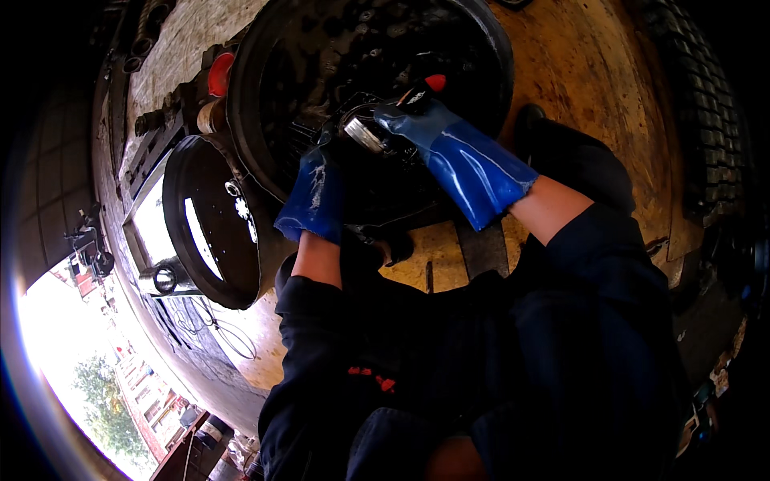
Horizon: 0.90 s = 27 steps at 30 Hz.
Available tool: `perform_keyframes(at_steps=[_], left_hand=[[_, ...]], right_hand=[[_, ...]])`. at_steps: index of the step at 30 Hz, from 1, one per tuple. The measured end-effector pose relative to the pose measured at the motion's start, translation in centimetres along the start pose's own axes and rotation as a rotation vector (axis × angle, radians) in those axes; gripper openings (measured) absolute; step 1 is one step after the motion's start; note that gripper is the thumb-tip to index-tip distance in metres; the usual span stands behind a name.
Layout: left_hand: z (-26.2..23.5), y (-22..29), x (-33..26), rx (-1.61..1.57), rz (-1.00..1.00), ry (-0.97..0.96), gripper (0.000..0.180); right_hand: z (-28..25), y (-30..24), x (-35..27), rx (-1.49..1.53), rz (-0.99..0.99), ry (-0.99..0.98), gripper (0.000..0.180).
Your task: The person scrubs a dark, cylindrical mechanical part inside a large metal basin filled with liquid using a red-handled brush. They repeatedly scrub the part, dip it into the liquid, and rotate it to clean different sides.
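Observation:
Both my hands wear long blue rubber gloves and work over a wide black round basin with dark, wet-looking contents. My left hand is closed at the near side of a shiny, ribbed, round metal part; its fingertips are lost in shadow. Reaching in from the right, my right hand is closed around a dark tool with a red end. The tool's working end lies hidden near the metal part. Dark, box-shaped pieces show dimly in the basin beside the left glove.
Left of the basin stands a second round pan holding reflective liquid and small metal parts. A shiny metal cylinder and a loop of thin wire lie nearby. At the far right is a large treaded tyre. A red round object sits against the basin.

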<state>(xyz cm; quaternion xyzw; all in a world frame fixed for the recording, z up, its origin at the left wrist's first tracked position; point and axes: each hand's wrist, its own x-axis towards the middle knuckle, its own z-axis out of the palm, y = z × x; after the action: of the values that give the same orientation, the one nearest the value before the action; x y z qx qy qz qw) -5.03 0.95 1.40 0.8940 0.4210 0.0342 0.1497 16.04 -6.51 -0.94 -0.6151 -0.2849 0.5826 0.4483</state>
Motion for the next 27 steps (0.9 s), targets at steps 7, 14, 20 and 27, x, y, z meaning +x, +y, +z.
perform_keyframes(at_steps=[7, 14, 20, 27], left_hand=[[-0.8, 3.0, 0.7, -0.375, -0.076, -0.059, 0.031], [0.6, 0.7, 0.8, -0.299, 0.206, 0.021, 0.027], [-1.1, 1.3, 0.9, -0.284, 0.301, 0.104, 0.028], [0.8, -0.9, 0.8, -0.314, 0.109, 0.037, 0.030]], right_hand=[[0.3, 0.7, 3.4, -0.163, 0.000, 0.369, 0.035], [-2.6, 0.6, 1.0, -0.504, 0.144, 0.350, 0.042], [-1.9, 2.8, 0.1, -0.520, -0.287, 0.247, 0.032], [-1.5, 0.3, 0.4, -0.734, -0.691, 0.122, 0.033]])
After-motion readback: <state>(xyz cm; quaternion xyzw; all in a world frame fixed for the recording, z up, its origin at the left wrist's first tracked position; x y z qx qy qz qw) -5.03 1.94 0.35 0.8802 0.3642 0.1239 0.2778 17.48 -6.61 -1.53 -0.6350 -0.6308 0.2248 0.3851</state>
